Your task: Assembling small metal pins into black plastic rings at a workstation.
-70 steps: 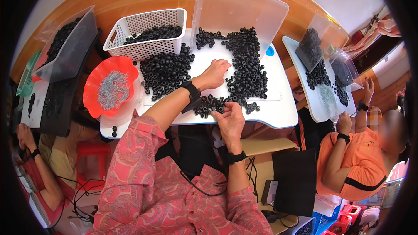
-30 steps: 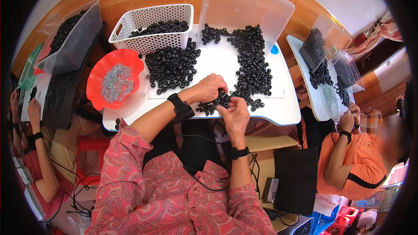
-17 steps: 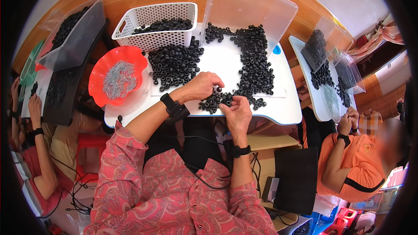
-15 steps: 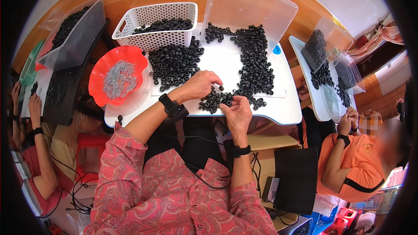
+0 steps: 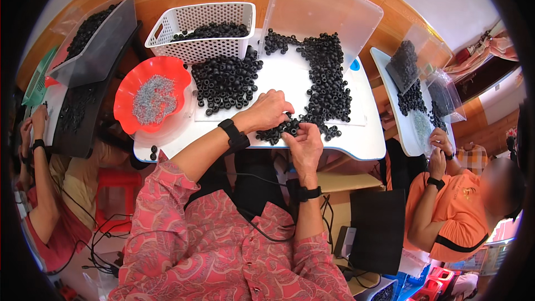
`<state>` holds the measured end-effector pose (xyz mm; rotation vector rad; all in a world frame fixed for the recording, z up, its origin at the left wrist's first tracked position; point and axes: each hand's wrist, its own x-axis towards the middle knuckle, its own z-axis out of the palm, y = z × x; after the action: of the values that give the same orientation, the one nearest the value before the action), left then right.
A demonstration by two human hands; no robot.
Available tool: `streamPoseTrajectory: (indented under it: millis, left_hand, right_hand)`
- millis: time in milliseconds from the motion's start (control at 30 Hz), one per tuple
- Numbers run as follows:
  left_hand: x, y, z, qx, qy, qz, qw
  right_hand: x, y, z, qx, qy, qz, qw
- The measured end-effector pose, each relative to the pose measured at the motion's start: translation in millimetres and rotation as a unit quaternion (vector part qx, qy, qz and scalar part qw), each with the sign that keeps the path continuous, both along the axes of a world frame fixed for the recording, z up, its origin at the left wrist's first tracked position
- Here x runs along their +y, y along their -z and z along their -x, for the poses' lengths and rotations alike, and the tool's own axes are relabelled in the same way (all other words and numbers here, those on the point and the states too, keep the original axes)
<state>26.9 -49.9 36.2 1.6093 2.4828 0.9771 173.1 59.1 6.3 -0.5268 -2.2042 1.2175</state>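
Note:
Small black round parts with holes, like beads or caps, lie on the white table [image 5: 359, 146]. Over a small heap [image 5: 270, 136] of them at the near edge, my two hands work close together. My left hand [image 5: 268, 110] is closed in a pinch, with a black part [image 5: 288, 115] at its fingertips. Just right of it, my right hand [image 5: 305, 144] has thumb and fingers bent together against the heap; what they hold is hidden. A larger pile [image 5: 225, 82] lies to the left, and a long band of parts [image 5: 327, 86] runs away to the right.
A red scalloped bowl [image 5: 123, 93] holds small silvery-grey pieces [image 5: 154, 99]. Behind stand a white perforated basket [image 5: 198, 51] and a tipped clear bin [image 5: 323, 5]. Co-workers sit at both sides, one in an orange shirt [image 5: 440, 226]. An open cardboard box [image 5: 345, 182] is below right.
My left hand has moved right and slightly down, bringing its black part close to my right hand. My right hand has hardly moved. Both co-workers' hands have shifted.

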Motion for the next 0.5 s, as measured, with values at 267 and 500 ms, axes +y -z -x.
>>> streamPoseTrajectory:
  millis: [267,500]
  left_hand:
    - [-13.0,4.5,9.2,-0.065,-0.055,-0.1,0.991]
    - [-69.5,-50.8,-26.9,-0.3,-0.116,-0.178,0.93]
  right_hand:
    - [1.4,1.1,-4.5,0.012,-0.032,0.07,0.997]
    - [3.9,2.6,-9.5,0.04,-0.023,0.079,0.996]
